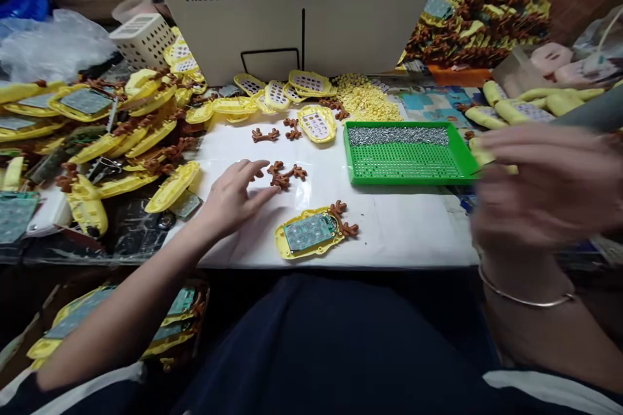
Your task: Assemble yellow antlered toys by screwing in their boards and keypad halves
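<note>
My left hand (232,196) lies on the white work sheet (403,227), fingers spread and touching a brown antler piece (285,175). A yellow toy shell with a green circuit board and brown antlers (314,231) lies in front of me, just right of that hand. My right hand (545,185) is raised at the right, blurred by motion, with a bangle on the wrist; its fingers cannot be read. Two more loose antler pieces (265,135) lie farther back on the sheet.
A green tray (406,165) with small screws along its far side sits right of centre. Piles of yellow shells (121,142) crowd the left. A large cardboard box (292,6) stands behind. Small yellow parts (365,100) are heaped behind the tray.
</note>
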A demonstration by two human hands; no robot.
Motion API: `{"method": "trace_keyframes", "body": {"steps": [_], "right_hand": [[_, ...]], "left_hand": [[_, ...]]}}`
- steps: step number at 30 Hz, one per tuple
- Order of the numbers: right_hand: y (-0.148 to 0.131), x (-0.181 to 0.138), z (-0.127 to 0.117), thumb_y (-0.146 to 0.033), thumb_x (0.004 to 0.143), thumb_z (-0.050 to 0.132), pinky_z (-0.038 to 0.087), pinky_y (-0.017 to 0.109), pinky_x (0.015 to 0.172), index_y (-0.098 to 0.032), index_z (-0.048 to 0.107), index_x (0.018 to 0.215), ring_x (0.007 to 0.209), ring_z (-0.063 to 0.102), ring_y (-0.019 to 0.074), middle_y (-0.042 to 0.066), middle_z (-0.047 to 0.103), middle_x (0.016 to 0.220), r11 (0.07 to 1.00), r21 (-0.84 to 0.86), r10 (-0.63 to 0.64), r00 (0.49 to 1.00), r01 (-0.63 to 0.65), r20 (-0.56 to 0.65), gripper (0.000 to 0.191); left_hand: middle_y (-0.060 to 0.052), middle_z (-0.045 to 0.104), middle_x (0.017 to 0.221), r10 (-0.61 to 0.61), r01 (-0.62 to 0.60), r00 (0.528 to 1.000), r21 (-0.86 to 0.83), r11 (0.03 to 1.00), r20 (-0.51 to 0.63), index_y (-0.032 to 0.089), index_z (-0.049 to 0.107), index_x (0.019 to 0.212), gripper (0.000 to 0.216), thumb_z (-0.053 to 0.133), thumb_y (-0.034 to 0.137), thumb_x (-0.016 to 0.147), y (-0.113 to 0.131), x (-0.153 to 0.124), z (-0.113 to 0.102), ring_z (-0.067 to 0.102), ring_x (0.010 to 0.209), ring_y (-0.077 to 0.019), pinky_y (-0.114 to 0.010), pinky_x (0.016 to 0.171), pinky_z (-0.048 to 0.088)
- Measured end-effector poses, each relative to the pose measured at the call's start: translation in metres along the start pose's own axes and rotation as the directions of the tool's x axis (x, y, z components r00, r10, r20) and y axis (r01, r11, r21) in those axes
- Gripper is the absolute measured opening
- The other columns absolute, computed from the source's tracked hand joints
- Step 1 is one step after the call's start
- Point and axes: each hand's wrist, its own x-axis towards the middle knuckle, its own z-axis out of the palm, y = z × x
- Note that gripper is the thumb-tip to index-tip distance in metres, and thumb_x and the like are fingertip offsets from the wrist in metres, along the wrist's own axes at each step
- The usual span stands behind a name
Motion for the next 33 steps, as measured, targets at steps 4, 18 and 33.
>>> {"method": "trace_keyframes", "body": {"steps": [4,18,33], "right_hand": [[-0.007,0.016,0.039,-0.024,0.088,0.055,0.051,0.04,0.08,-0.023,0.068,0.087,0.086,0.068,0.0214,0.005,0.074,0.089,0.915,-0.282,-0.226,0.944,0.29,0.241,0.013],[0.031,0.109,0.126,-0.037,0.084,0.061,0.039,0.039,0.078,-0.014,0.066,0.109,0.099,0.058,0.0317,0.016,0.066,0.105,0.682,-0.675,0.256,0.774,0.28,0.579,0.035],[-0.015,0.078,0.132,-0.031,0.092,0.044,0.042,0.03,0.076,-0.014,0.065,0.086,0.082,0.058,0.0175,0.008,0.067,0.087,0.881,-0.237,-0.188,0.764,0.408,0.617,0.028]], "left_hand": [[-0.009,0.064,0.097,-0.091,0.082,0.987,0.072,0.994,0.133,0.019,0.061,0.118,0.048,0.054,0.053,0.084,-0.007,0.023,0.005,0.061,0.083,-0.022,-0.035,0.078,0.048],[-0.006,0.068,0.088,-0.118,0.087,0.973,0.155,0.984,0.197,0.023,0.067,0.093,0.025,0.062,0.044,0.079,-0.014,0.047,0.01,0.062,0.08,-0.0234,-0.03,0.065,0.041],[-0.005,0.067,0.077,-0.444,0.361,0.781,-0.898,-0.252,0.439,0.017,0.059,0.087,0.027,0.06,0.043,0.079,0.028,0.072,0.026,0.067,0.076,-0.0189,-0.032,0.073,0.055]]}}
